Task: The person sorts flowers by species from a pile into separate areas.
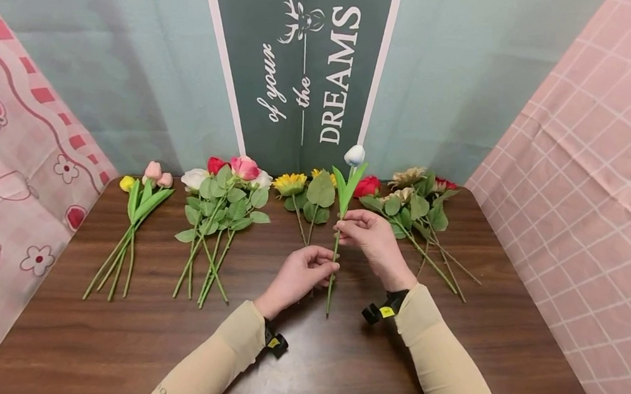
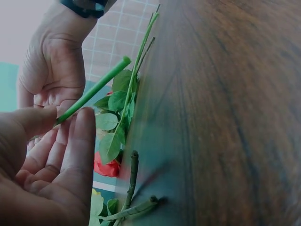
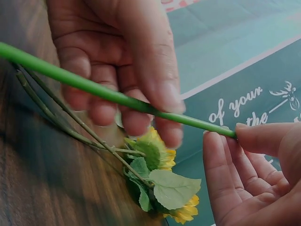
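Note:
A white tulip (image 1: pixel 355 155) with a faint blue tint and green leaves stands nearly upright above the table's middle. My right hand (image 1: pixel 371 236) pinches its stem just below the leaves. Lower on the same stem, my left hand (image 1: pixel 309 270) pinches it between thumb and fingers. In the left wrist view the cut end of the green stem (image 2: pixel 96 89) sticks out past the left fingers. The right wrist view shows the stem (image 3: pixel 94 87) running between both hands, with the left hand (image 3: pixel 141 61) above and the right hand (image 3: pixel 258 174) at the right edge.
Tulips (image 1: pixel 143 201) in yellow and pink lie at the left, beside several roses (image 1: pixel 224 205). Yellow sunflowers (image 1: pixel 289 184) lie behind my hands. At the right are a red rose (image 1: pixel 367 187) and beige flowers (image 1: pixel 407 177). Cloth backdrops (image 1: pixel 444 77) rise behind the wooden table (image 1: pixel 100 341).

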